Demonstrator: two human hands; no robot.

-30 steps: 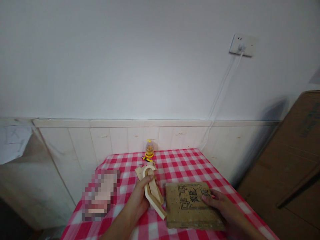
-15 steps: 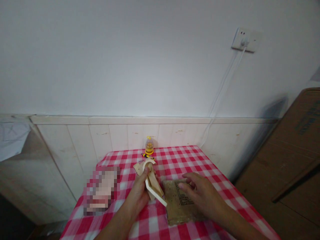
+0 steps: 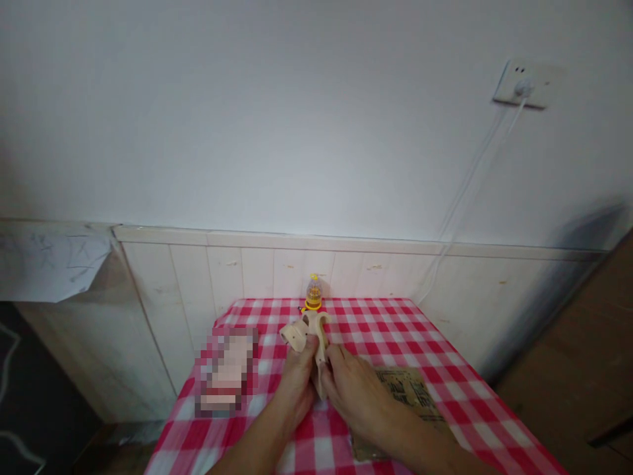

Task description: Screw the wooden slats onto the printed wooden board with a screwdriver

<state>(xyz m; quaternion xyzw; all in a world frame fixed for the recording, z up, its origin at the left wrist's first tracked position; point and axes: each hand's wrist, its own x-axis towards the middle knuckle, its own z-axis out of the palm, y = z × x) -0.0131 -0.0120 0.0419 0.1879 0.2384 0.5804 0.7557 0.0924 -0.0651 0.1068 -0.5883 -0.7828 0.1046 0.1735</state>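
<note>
Above the middle of the table, both hands meet on a pale wooden assembly (image 3: 296, 333) with flat pieces and a curved, hook-like end. My left hand (image 3: 298, 377) is closed around its lower part, thumb on top. From the other side, my right hand (image 3: 349, 382) has its fingers closed on the edge of the same wood; whether a small part sits between those fingertips I cannot make out. Beneath my right forearm lies a flat brown packet (image 3: 405, 389) with dark printed lines. Behind the wood stands a small yellow screwdriver-bit holder (image 3: 313, 292) with a clear cover.
A red-and-white checked cloth (image 3: 386, 330) covers the table, which stands against the wall. A blurred-out flat item (image 3: 227, 373) lies on the left. White paper (image 3: 49, 267) hangs at far left. A plugged-in cable runs from the wall socket (image 3: 527, 84). Brown cardboard (image 3: 568, 356) leans at right.
My right hand has moved left from above the brown packet onto the wooden assembly. The assembly has been turned more upright in my left hand. The camera view has swung slightly left.
</note>
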